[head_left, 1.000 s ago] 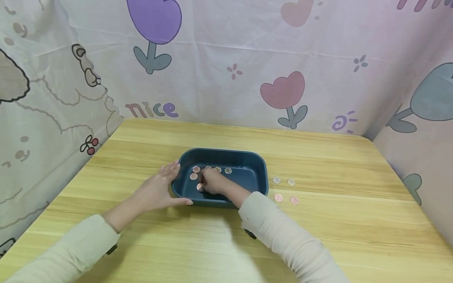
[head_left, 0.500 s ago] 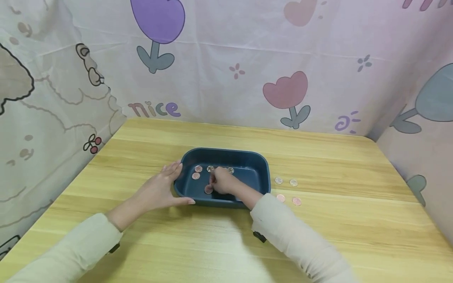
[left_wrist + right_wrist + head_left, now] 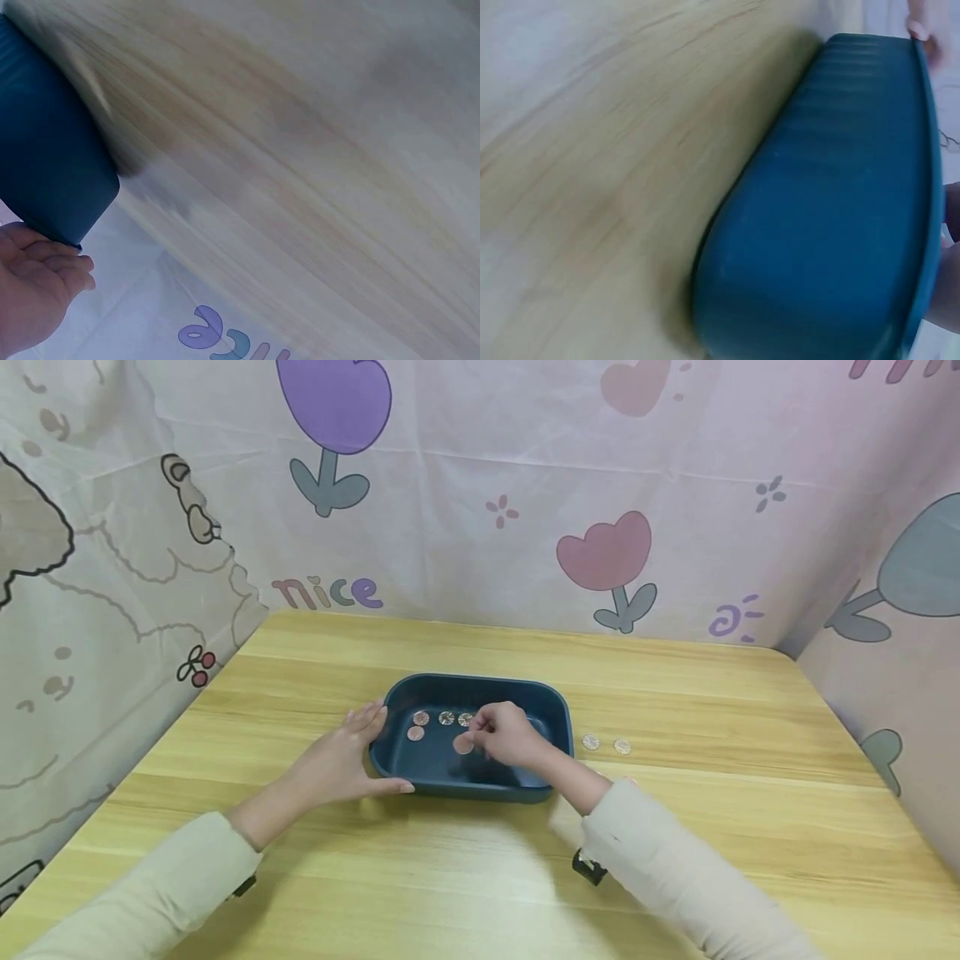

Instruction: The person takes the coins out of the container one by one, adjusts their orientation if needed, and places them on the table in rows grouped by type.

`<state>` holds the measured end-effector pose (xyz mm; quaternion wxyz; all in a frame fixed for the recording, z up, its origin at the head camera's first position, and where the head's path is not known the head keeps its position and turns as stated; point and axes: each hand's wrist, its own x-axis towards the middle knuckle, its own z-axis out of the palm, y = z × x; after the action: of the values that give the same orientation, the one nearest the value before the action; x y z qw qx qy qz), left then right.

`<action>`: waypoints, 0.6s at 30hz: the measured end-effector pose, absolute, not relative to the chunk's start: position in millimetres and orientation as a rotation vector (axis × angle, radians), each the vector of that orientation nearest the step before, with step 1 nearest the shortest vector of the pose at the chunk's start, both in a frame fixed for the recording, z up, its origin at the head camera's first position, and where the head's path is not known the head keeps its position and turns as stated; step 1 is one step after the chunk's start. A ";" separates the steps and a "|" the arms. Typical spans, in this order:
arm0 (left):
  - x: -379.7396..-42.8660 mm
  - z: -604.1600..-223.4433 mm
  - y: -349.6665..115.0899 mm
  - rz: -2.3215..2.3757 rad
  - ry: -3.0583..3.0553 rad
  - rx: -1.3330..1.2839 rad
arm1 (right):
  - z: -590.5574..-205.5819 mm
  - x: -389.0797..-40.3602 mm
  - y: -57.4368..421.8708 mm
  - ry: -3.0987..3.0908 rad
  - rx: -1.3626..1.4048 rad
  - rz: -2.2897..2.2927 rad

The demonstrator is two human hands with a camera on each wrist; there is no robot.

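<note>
Left hand (image 3: 337,760): clasps the left end of the blue tray (image 3: 465,792), thumb and fingers set wide apart; the thumb lies straight along the near rim, while the other fingers reach over the end. The left wrist view catches the fingertips bent against the rim.
Right hand (image 3: 513,735): thumb and forefinger brought together on a copper-coloured coin (image 3: 462,744), the knuckles bunched behind them. How the other fingers lie I can't make out.
Pinched coin: over the middle of the tray's floor, its face turned toward us, a soft shadow below it.
Coins in the tray: one copper-coloured at the left (image 3: 416,733), another just behind it (image 3: 421,718), then two more along the back, (image 3: 446,718) and (image 3: 466,719), the last near the right hand's fingertips.
Coins outside: two pale ones on the table (image 3: 360,877), just right of the tray, (image 3: 591,742) and (image 3: 622,747); pinkish slivers peep out behind the right sleeve (image 3: 675,868).
Tray: sits flat on the wood, its long near wall filling much of the right wrist view.
Behind: a cloth (image 3: 465,443) printed with tulips and "nice".
</note>
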<state>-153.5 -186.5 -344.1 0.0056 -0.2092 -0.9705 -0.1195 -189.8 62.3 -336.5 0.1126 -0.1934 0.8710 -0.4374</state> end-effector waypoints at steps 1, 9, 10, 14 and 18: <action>-153.1 -344.0 -186.4 -0.374 -3.040 -0.651 | -335.3 -188.7 65.5 2.559 -0.547 -1.306; -152.1 -343.9 -186.7 -0.360 -3.044 -0.645 | -330.0 -184.0 92.4 2.564 -0.368 -1.400; -152.3 -344.2 -186.9 -0.359 -3.042 -0.646 | -329.8 -183.8 95.6 2.557 -0.350 -1.409; -153.0 -345.4 -187.3 -0.353 -3.037 -0.652 | -327.3 -181.4 109.4 2.523 -0.318 -1.460; -153.9 -346.4 -187.3 -0.351 -3.034 -0.656 | -323.4 -177.9 123.3 2.503 -0.299 -1.495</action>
<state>-153.9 -187.3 -346.4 0.0087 -0.2099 -0.9712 -0.1122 -177.9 123.3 -323.4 0.1050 -0.1016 0.8493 -0.5073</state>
